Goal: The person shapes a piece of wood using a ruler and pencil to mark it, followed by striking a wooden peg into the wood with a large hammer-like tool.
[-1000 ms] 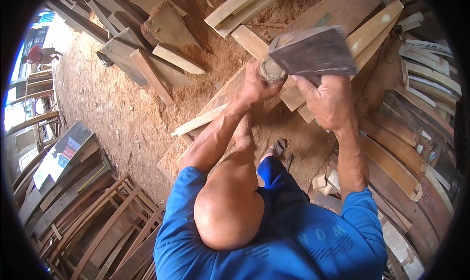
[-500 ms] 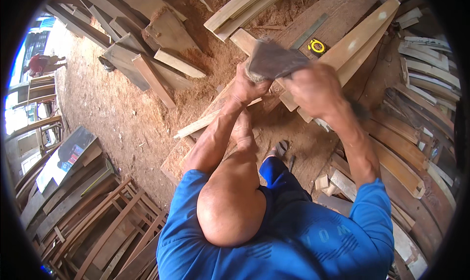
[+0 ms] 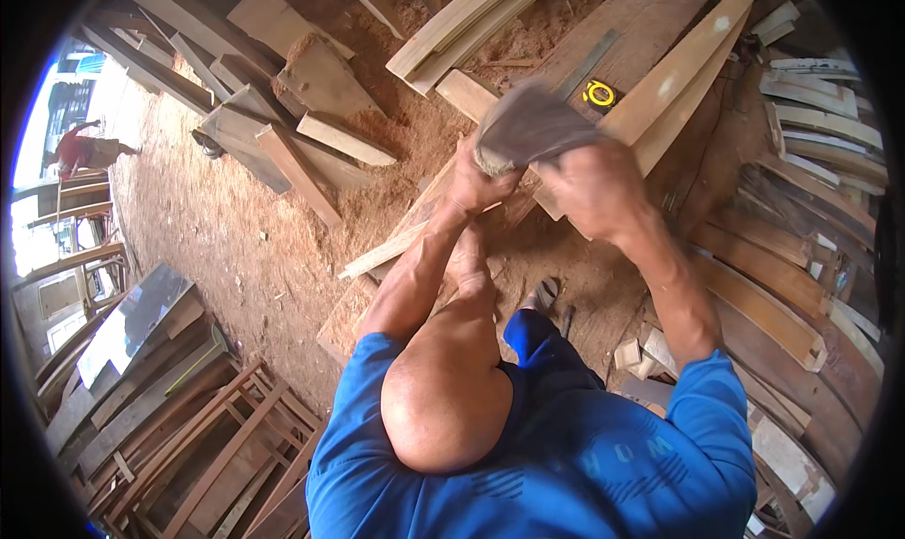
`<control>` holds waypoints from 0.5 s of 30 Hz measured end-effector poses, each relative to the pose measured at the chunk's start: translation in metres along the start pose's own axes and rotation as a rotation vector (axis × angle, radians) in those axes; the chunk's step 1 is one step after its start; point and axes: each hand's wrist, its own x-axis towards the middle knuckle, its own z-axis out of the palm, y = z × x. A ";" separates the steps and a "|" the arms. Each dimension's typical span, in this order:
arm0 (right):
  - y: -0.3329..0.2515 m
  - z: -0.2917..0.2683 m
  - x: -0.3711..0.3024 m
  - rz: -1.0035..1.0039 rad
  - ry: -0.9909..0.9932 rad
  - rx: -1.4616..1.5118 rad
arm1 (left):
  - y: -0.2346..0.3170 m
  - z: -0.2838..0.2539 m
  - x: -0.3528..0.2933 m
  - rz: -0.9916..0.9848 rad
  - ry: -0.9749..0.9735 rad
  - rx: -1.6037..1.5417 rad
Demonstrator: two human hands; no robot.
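My right hand (image 3: 596,188), blurred by motion, is closed round the handle of a hatchet with a broad dark blade (image 3: 537,129). The blade is smeared and sits just above and in front of my left hand. My left hand (image 3: 476,182) is wrapped round a short piece of wood (image 3: 492,162); only its pale end shows under the blade, and the rest is hidden. Both hands are above a low wooden bench or plank, close to my bare foot (image 3: 468,256). A pale board (image 3: 468,96) lies just beyond the blade.
A yellow tape measure (image 3: 598,94) and a metal ruler (image 3: 589,63) lie on a wide plank (image 3: 650,16). Long pale curved boards (image 3: 674,82) stretch to the far right. Stacked lumber stands on both sides. Shavings cover the floor. Another person (image 3: 85,149) is at far left.
The hatchet blade and my right hand have shifted slightly down and left, still blurred. My left hand keeps its hold. The person at far left has changed posture.
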 end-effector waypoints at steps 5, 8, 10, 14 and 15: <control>0.009 0.010 -0.018 0.157 -0.246 -0.105 | 0.002 0.006 -0.021 -0.002 0.016 -0.009; 0.001 0.006 -0.020 0.122 -0.036 0.090 | -0.001 0.006 -0.014 -0.145 0.076 -0.134; -0.009 -0.007 -0.016 0.158 0.012 0.241 | 0.003 0.002 0.001 -0.204 0.088 -0.152; -0.014 -0.031 -0.017 0.094 0.147 0.326 | 0.017 -0.004 0.019 -0.190 0.045 0.050; -0.015 -0.035 -0.018 0.113 0.170 0.299 | 0.015 -0.002 0.022 -0.183 0.044 0.045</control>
